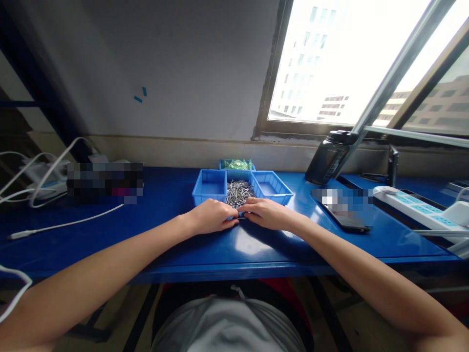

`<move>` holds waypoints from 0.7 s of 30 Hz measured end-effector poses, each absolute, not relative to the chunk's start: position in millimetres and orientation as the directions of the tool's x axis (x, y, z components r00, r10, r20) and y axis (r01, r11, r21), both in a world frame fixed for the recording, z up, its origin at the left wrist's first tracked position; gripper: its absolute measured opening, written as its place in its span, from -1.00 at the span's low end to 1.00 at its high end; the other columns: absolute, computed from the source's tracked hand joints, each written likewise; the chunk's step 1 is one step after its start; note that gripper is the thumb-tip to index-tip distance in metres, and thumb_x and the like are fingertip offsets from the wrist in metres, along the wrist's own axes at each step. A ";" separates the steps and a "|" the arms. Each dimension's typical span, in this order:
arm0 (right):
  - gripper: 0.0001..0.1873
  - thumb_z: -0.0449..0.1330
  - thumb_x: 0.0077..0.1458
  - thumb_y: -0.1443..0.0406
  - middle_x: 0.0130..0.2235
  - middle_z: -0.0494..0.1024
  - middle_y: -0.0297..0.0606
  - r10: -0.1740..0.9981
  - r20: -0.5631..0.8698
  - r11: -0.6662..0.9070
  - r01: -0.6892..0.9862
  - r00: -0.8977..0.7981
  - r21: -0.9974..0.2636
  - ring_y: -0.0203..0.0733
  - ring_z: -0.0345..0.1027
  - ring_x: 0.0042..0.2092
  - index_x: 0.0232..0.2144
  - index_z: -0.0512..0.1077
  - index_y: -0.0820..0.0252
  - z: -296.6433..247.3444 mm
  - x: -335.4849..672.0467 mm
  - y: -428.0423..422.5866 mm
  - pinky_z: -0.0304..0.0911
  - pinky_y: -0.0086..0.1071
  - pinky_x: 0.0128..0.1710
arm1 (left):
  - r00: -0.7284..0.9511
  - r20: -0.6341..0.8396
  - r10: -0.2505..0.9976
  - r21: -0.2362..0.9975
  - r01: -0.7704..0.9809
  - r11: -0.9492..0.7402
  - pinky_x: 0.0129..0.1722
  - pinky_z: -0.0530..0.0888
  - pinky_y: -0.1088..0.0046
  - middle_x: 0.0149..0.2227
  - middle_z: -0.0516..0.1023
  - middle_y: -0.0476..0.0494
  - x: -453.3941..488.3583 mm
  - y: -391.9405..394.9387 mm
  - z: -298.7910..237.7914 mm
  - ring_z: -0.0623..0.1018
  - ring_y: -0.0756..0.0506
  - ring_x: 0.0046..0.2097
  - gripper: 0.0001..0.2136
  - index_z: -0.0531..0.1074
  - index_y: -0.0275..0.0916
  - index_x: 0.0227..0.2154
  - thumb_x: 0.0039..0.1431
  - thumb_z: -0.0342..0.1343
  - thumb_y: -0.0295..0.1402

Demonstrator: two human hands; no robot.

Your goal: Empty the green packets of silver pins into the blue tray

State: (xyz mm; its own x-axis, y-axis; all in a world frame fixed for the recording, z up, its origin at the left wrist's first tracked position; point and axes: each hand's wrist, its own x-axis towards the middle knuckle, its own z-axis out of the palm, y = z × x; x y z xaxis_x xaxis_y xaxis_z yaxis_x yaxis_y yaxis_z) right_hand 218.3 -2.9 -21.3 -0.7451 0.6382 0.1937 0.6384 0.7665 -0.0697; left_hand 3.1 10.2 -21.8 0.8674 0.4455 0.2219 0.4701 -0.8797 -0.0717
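We've got our left hand (216, 215) and right hand (266, 213) curled in nearly together at the near wall of the middle bin (241, 213), maybe steadying it, with its metal pins (239, 191) just past them at 12 o'clock. Left bin (209, 183) around 10:30 and right bin (271, 186) around 1:30 probably flank it for easy reach. Our knuckles hide the contact, so we can't tell whether we're pinching anything, and the clump (104, 183) past 9 o'clock is pixelated.

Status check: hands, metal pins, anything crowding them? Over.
Left hand and right hand at near rim of middle bin. Metal pins heaped inside. Left bin and right bin flank them.
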 end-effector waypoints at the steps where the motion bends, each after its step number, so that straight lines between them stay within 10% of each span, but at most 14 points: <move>1: -0.66 -0.03 0.19 0.34 -0.19 0.43 -0.17 0.642 0.195 0.763 0.642 -0.741 -0.070 -0.17 0.38 -0.20 -0.01 0.36 0.12 -21.6 218.3 -2.6 0.27 -0.36 -0.23 | 0.867 0.221 0.447 -0.071 0.471 -0.879 -0.44 0.31 0.53 -0.36 0.56 -0.04 3.1 10.0 -21.5 0.55 -0.06 -0.32 -0.77 0.47 -0.18 -0.31 0.22 -0.09 -0.26; 21: -0.60 -0.05 0.15 0.42 -0.17 0.42 -0.14 0.626 0.204 0.776 0.626 -0.752 -0.075 -0.16 0.37 -0.17 0.01 0.35 0.11 -24.1 219.7 -2.3 0.29 -0.33 -0.21 | 0.865 0.213 0.455 -0.070 0.478 -0.876 -0.43 0.31 0.54 -0.34 0.57 -0.05 3.2 9.8 -21.2 0.55 -0.06 -0.32 -0.76 0.46 -0.18 -0.29 0.23 -0.10 -0.26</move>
State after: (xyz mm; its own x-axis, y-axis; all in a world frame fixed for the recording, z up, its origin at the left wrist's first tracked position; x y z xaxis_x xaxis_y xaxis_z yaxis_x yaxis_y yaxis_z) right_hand 219.7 -2.3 -24.1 -0.7522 0.6265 0.2042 0.6260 0.7762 -0.0754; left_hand 3.2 9.8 -21.2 0.8646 0.4552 0.2128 0.4781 -0.8755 -0.0696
